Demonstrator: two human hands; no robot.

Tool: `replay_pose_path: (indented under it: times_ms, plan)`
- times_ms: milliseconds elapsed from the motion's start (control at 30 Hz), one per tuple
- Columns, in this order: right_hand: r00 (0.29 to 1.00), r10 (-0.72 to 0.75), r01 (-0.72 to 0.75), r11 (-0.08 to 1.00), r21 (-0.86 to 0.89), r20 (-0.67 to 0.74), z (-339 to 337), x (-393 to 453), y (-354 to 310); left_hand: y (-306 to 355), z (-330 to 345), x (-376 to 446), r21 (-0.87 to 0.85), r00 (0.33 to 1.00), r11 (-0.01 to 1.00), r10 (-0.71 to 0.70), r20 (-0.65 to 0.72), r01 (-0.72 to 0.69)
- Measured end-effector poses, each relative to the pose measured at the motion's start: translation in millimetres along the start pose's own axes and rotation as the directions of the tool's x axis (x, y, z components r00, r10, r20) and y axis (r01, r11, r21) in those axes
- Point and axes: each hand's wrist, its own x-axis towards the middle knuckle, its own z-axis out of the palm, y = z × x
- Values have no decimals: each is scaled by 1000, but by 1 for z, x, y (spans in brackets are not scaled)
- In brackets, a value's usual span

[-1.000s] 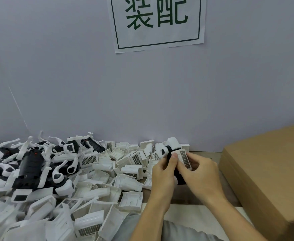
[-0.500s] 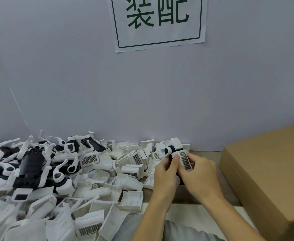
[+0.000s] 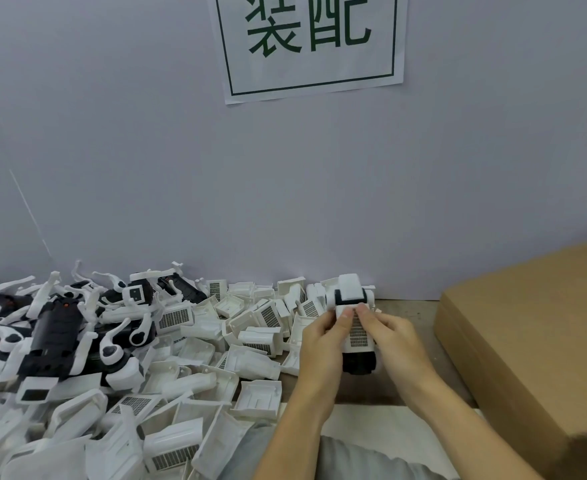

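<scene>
Above the bench [image 3: 365,393], now turned square, gripped by left hand [image 3: 320,344] and right hand [image 3: 401,341]; grilled cover [image 3: 358,336] thumbed onto black body [image 3: 358,364], probably seating.

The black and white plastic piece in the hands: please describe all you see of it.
The black and white plastic piece looks like hard moulded plastic: a black body, a white block on top, a white grille cover in front. It is held over the table. The left hand and right hand grip its sides; both thumbs press the grille.
</scene>
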Motion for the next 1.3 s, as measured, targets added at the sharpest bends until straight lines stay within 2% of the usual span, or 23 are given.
replay_pose_path:
  times_ms: [133, 267, 300, 400, 500, 600, 667, 800, 900, 1000, 1100, 1167, 1233, 1300]
  plan:
    - [994, 94, -89, 992, 84, -53, 0, 3, 3, -3, -1, 1, 71, 999, 997, 41, 6, -41]
    - [990, 95, -86, 993, 83, -106, 0, 4, 4, -7, 0, 3, 391, 987, 915, 137, -78, -97]
    - [989, 81, -70, 993, 91, -121, 2, 3, 4, -8, 0, 3, 426, 982, 898, 163, -93, -109]
    - [988, 44, -29, 995, 99, -146, 5, 3, 4, -5, 1, 3, 381, 981, 919, 155, -115, -101]
    - [992, 58, -46, 992, 113, -111, 4, 2, 4, -4, 2, 1, 207, 996, 978, 35, -86, -17]
    - [993, 119, -117, 992, 52, -17, -2, 2, 5, -4, 0, 2, 67, 993, 995, -63, -101, 70]
    - [993, 113, -113, 994, 3, -24, -5, 3, 7, -5, -1, 3, 0, 993, 994, -106, -58, 107]
    - [990, 18, -25, 999, -43, -139, -4, 4, 13, -9, 0, 4, 111, 997, 991, -70, -21, 72]
    - [986, -56, 41, 994, -97, -154, -2, 6, 14, -8, 1, 3, 201, 997, 979, -6, -75, 21]
    - [982, -98, 80, 990, -114, -163, -1, 8, 13, -6, 1, 2, 240, 995, 970, 68, -73, -48]
    - [971, -97, 84, 994, -70, -219, -3, 10, 17, -6, 2, 1, 254, 993, 962, 113, -23, -104]
    - [967, -75, 70, 997, -26, -242, -4, 11, 19, -6, 2, 1, 234, 995, 967, 94, 29, -98]
    - [972, -42, 57, 997, 57, -229, -5, 11, 17, -7, 1, 0, 243, 995, 966, 70, 68, -84]
    - [979, -25, 49, 992, 115, -200, -6, 11, 15, -8, 0, 1, 297, 996, 951, 77, 45, -87]
